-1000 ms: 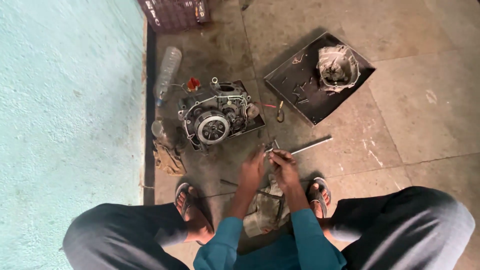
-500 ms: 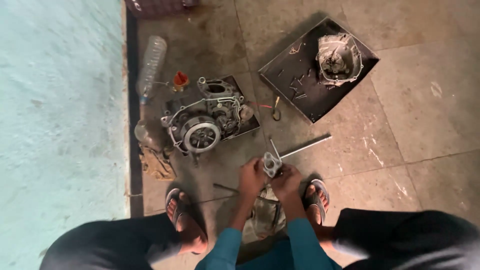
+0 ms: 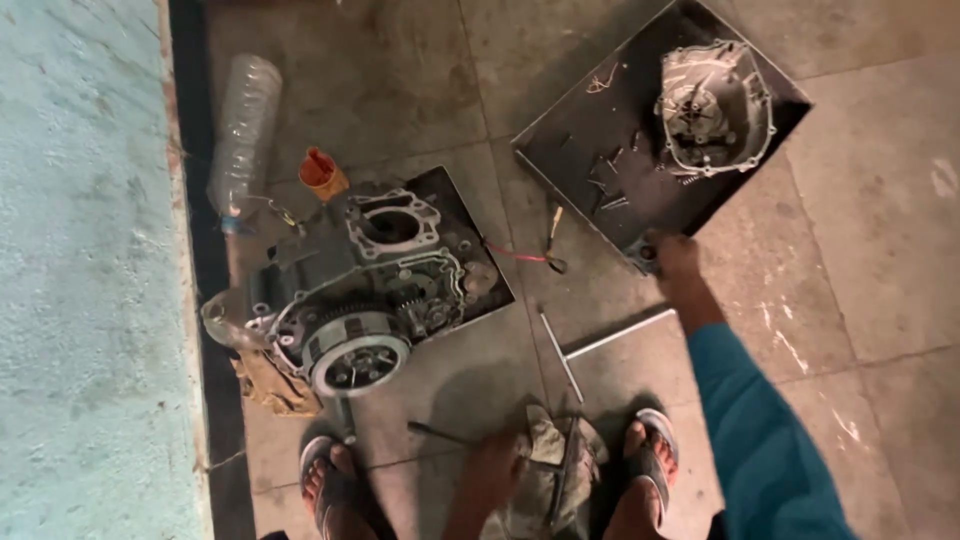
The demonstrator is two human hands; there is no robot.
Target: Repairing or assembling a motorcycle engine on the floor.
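Head view: engine block (image 3: 360, 290) sits toward the floor's left edge; right hand (image 3: 675, 258) reaches forward onto the dark tray's (image 3: 570, 150) near corner, seemingly pinching something small; left hand (image 3: 495, 462) rests closed on a rag (image 3: 550, 470).

The right hand (image 3: 675, 255) reaches to the near corner of a dark square metal tray (image 3: 590, 150) holding a grey engine cover (image 3: 712, 105); the left hand (image 3: 495, 465) rests by a dirty rag (image 3: 548, 450) on the floor.
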